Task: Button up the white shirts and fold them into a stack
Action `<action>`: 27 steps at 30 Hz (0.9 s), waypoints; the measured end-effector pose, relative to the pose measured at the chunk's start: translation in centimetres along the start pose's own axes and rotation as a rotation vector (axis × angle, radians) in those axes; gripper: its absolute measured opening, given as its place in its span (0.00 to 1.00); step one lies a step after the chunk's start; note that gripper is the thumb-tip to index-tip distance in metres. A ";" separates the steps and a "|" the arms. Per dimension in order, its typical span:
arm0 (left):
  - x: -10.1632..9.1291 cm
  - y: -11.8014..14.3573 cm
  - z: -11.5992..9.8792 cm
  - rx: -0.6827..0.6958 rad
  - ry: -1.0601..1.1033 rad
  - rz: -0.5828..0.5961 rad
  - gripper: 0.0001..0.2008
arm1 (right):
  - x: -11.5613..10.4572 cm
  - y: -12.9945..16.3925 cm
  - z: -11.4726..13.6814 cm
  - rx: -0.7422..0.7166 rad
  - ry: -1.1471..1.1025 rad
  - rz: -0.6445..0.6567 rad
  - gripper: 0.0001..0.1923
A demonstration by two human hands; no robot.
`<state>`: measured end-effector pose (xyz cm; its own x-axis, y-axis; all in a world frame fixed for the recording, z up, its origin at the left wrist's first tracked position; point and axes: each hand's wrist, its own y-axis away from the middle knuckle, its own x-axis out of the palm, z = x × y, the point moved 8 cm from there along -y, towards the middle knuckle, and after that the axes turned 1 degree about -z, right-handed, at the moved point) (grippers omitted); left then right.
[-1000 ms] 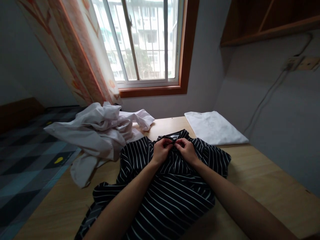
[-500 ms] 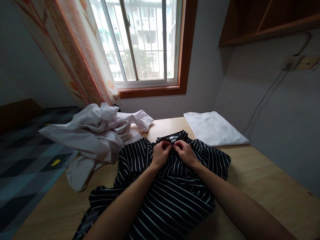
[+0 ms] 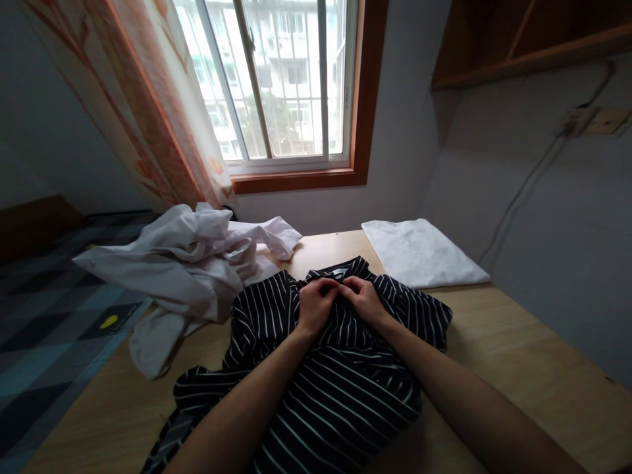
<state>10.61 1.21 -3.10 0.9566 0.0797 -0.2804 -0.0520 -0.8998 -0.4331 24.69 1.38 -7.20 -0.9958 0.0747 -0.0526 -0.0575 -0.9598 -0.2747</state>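
A black shirt with white stripes (image 3: pixel 340 388) lies spread on the wooden table (image 3: pixel 498 349), its collar toward the window. Just below the collar, my left hand (image 3: pixel 316 303) pinches the front edge of the shirt. My right hand (image 3: pixel 363 299) meets it there, fingers also closed on the cloth, and the fingertips of both hands nearly touch. Whether a button sits between them is too small to make out. A pale label shows inside the collar. The sleeves are bunched to either side, and my forearms cross over the lower part of the shirt.
Crumpled white clothing (image 3: pixel 197 257) is heaped at the left, partly over the table's edge. A folded white garment (image 3: pixel 422 253) lies at the back right. A bed with a checked cover (image 3: pixel 54 316) adjoins the left side. A wooden shelf (image 3: pixel 533 46) hangs upper right.
Both hands stay at the collar front with only a slight shift of the fingers. The whole view has moved very slightly; the shirt lies as before.
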 end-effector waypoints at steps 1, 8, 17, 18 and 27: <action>-0.2 -0.1 0.3 -0.021 0.029 -0.019 0.03 | -0.1 0.0 0.0 -0.005 -0.007 -0.019 0.14; -4.4 -2.9 5.2 -0.235 0.223 -0.386 0.05 | -3.7 -1.0 -1.6 0.202 -0.328 -0.377 0.19; -3.8 -0.9 -1.2 0.075 -0.402 0.270 0.15 | -4.3 3.7 5.2 -0.159 0.557 0.142 0.22; -3.8 0.7 -2.4 0.149 -0.533 0.372 0.16 | -4.4 5.5 5.8 -0.234 0.702 0.179 0.23; -7.6 8.4 -3.5 0.482 -1.019 0.778 0.12 | -9.4 12.8 4.8 -0.390 1.169 0.165 0.11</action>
<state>3.93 -8.46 -1.59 0.0131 0.0926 -0.9956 -0.7682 -0.6365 -0.0693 32.95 -12.87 -5.62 -0.3168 0.3486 -0.8821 0.2866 -0.8514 -0.4393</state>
